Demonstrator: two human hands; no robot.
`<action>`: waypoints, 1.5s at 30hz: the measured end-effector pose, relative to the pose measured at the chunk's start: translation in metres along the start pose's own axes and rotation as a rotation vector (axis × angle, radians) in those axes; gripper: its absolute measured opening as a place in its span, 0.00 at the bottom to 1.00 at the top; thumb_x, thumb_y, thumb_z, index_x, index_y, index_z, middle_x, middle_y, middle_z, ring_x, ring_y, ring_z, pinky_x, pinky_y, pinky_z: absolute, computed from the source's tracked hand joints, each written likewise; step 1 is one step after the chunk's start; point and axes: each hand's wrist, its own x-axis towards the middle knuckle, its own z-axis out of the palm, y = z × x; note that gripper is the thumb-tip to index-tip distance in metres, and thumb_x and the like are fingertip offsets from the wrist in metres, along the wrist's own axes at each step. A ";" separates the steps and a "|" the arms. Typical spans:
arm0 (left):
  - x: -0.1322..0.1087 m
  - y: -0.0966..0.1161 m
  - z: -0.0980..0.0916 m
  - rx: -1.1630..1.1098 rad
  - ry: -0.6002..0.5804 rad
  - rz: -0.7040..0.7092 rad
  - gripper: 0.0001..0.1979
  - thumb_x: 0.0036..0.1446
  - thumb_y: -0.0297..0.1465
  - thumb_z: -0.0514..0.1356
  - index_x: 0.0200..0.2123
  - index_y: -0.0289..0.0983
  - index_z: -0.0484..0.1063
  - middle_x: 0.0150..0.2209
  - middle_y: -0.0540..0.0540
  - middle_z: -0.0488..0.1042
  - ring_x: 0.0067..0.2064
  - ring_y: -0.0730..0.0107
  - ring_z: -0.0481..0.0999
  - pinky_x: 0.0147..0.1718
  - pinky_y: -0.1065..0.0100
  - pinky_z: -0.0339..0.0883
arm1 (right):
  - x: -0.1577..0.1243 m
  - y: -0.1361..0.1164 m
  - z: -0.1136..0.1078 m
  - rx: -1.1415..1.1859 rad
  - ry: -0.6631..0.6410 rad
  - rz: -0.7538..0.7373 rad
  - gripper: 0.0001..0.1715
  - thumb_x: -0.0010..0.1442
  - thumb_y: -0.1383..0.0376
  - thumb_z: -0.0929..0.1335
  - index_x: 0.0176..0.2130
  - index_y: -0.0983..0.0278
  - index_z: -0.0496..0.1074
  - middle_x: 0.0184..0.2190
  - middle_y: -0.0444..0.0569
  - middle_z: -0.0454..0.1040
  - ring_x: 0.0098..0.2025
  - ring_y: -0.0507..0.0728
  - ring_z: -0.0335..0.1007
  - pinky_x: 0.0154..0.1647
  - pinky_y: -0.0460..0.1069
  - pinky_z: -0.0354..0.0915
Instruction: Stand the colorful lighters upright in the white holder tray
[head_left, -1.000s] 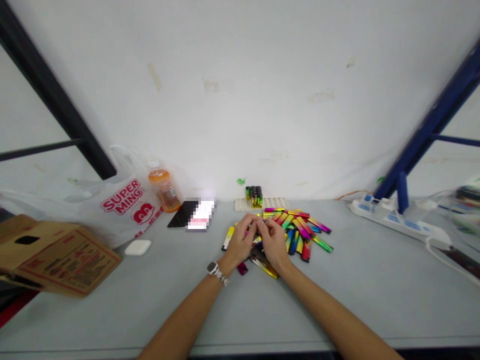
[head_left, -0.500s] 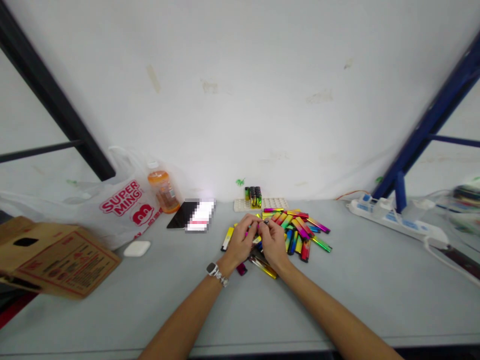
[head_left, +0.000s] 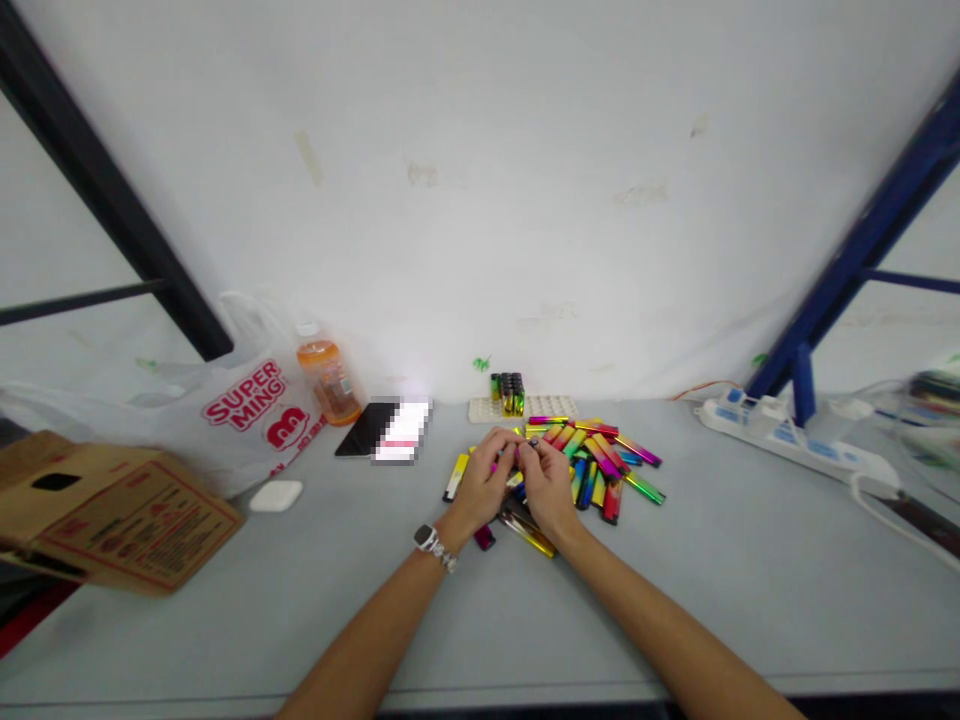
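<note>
By right hand (head_left: pixel 549 490), gold lighter (head_left: pixel 538 544) aslant, rightward

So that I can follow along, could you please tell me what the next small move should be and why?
I would perhaps move the dark-tipped item, mostly hidden between the left hand and right hand, toward the pale tray: shiny dark-topped pieces stand upright there, bare tray shows to their right, and colourful pieces lie loose around the hands.
</note>
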 end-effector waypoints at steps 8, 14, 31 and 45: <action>0.000 0.000 -0.001 0.003 -0.003 0.004 0.13 0.68 0.34 0.51 0.43 0.36 0.74 0.43 0.43 0.75 0.44 0.65 0.73 0.46 0.66 0.65 | 0.000 0.002 0.001 0.005 -0.013 0.000 0.17 0.63 0.55 0.63 0.28 0.64 0.66 0.22 0.41 0.61 0.25 0.50 0.54 0.28 0.47 0.56; 0.000 0.000 -0.001 0.011 -0.004 0.011 0.14 0.68 0.36 0.51 0.42 0.36 0.74 0.42 0.43 0.75 0.43 0.65 0.73 0.45 0.65 0.65 | -0.001 0.001 0.001 0.005 -0.027 0.023 0.18 0.62 0.53 0.64 0.29 0.65 0.67 0.23 0.41 0.62 0.26 0.51 0.55 0.29 0.47 0.56; 0.002 -0.005 0.000 -0.105 0.124 -0.062 0.09 0.55 0.35 0.65 0.36 0.36 0.75 0.41 0.44 0.72 0.42 0.68 0.74 0.35 0.72 0.71 | -0.004 -0.006 -0.008 0.147 -0.095 0.117 0.21 0.62 0.46 0.63 0.45 0.57 0.62 0.31 0.42 0.68 0.34 0.56 0.67 0.36 0.51 0.65; 0.062 -0.038 -0.059 0.153 0.027 -0.046 0.10 0.57 0.35 0.64 0.40 0.36 0.74 0.39 0.44 0.80 0.41 0.64 0.80 0.47 0.59 0.74 | 0.020 0.004 -0.017 -0.084 -0.066 0.094 0.21 0.64 0.46 0.60 0.41 0.59 0.67 0.38 0.47 0.73 0.45 0.60 0.69 0.49 0.54 0.61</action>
